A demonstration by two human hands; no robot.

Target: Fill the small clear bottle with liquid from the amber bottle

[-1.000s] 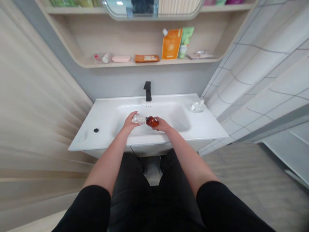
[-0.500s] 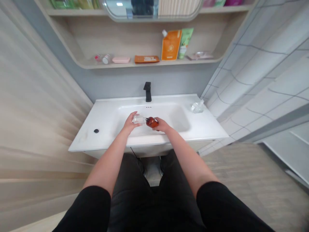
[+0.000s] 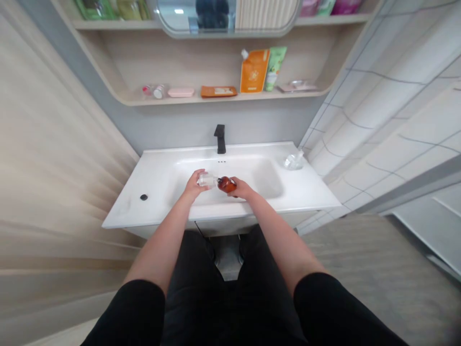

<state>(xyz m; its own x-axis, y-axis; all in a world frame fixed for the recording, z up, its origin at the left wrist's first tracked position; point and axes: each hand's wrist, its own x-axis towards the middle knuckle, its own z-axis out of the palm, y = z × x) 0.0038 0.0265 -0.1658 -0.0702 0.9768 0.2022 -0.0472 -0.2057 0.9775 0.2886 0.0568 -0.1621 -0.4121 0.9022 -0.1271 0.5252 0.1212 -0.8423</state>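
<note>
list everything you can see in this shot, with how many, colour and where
washbasin: 1, white, below the shelf
faucet: 1, black, back edge of washbasin
drain button: 1, black, left of the bowl
clear bottle: 1, clear, right side of washbasin
amber bottle: 1, reddish brown, in right hand, above the bowl
clear container: 1, clear, in left hand, touching amber bottle
shelf: 1, pale wood, above washbasin
pouch: 1, orange, on shelf
tube: 1, green, on shelf
soap box: 1, pink, on shelf
packet: 1, orange-brown, on shelf
left hand: 1, holding clear container
right hand: 1, holding amber bottle
</note>
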